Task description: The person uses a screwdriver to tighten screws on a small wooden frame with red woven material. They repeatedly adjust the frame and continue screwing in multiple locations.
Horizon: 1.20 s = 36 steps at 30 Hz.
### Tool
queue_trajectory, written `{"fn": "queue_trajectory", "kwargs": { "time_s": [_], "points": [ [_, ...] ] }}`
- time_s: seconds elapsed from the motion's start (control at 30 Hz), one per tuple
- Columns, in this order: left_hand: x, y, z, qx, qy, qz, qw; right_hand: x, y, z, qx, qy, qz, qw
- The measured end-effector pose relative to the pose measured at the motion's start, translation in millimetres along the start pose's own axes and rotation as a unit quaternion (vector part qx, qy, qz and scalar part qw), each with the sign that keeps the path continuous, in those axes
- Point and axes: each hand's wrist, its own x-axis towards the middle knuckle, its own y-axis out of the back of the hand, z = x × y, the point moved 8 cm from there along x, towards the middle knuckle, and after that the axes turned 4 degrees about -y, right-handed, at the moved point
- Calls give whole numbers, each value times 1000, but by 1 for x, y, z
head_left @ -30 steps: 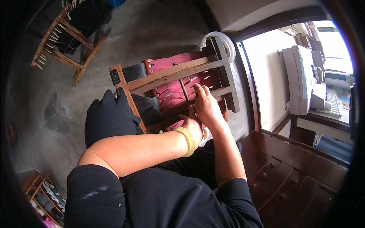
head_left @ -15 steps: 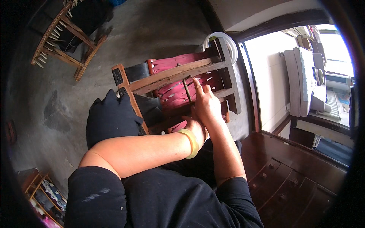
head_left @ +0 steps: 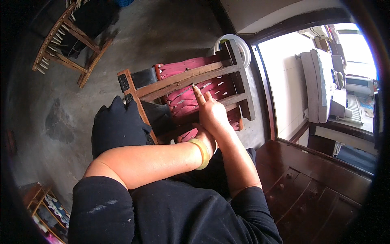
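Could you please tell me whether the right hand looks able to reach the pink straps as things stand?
Probably yes: the right hand is over the wooden bars, its fingers at a gap where the pink straps lie exposed. The left hand sits lower, apparently out of the way.

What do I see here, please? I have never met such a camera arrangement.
There is no machine: a person works with bare hands. A wide fisheye camera, worn on the person's head, looks down, so straight edges bend. In front is a brown wooden slatted frame with woven dark-pink strips. The right hand reaches over it, index finger extended toward a bar. The left hand, partly hidden, is close below; a pale yellow-green bangle circles that wrist. I cannot tell whether either holds something. Another brown wooden frame stands on the grey floor, upper left.
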Motion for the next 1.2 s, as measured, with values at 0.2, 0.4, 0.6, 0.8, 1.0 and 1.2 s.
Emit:
{"fn": "queue_trajectory", "kwargs": {
  "time_s": [0.2, 0.4, 0.6, 0.8, 1.0, 1.2],
  "points": [
    [-3, -1, 4, 44, -27, -20, 998, -2, -8, 1, 26, 51, 61, 996],
    [-9, 7, -2, 8, -25, -11, 1000, 0, 7, 14, 28, -53, 67, 996],
    [-7, 5, 0, 8, -24, 15, 1000, 2, -3, 0, 14, 39, 61, 997],
    [1, -5, 5, 44, -33, -4, 998, 1, -3, -4, -1, 76, 93, 993],
    [-17, 11, 1, 19, -38, 2, 999, 2, 3, 14, -5, -46, 110, 993],
    [3, -10, 8, 111, -49, 21, 992, 4, -5, -3, -22, 47, 101, 994]
  ]
}}
